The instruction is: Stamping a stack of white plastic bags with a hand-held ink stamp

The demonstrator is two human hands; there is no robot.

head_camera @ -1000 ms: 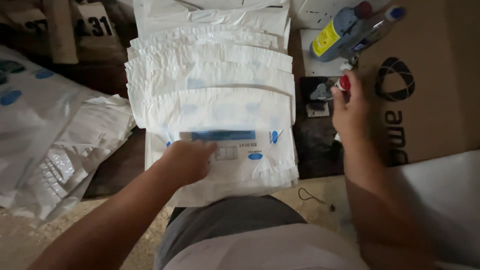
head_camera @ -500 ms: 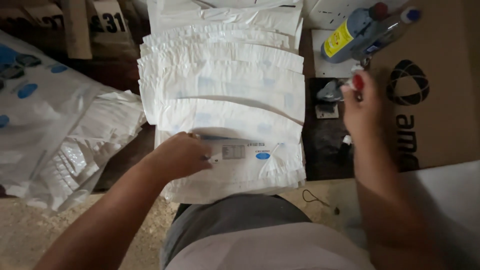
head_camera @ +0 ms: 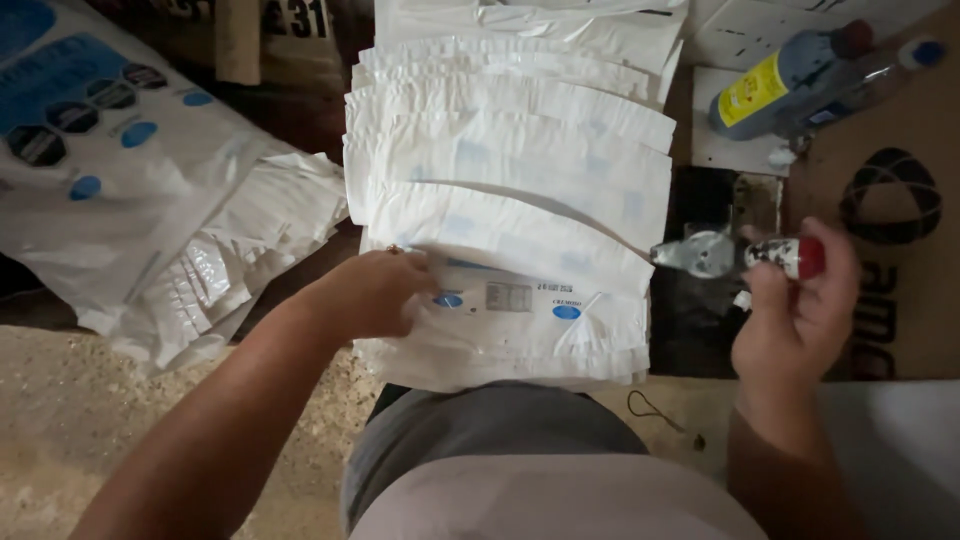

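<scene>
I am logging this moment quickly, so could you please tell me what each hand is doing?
Left hand: open, flat on the nearest white plastic bag.
Right hand: closed around a small tube.

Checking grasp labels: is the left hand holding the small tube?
No, the small tube is in the right hand; the left hand rests on the white bags.

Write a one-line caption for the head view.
Left hand presses a stack of white bags; right hand holds a small tube.

White sacks [head_camera: 520,210]: lying overlapped at centre, blue ovals showing.
Plastic bag [head_camera: 110,150]: lying upper left, white and blue.
Bottle label [head_camera: 752,90]: showing yellow, upper right.
</scene>
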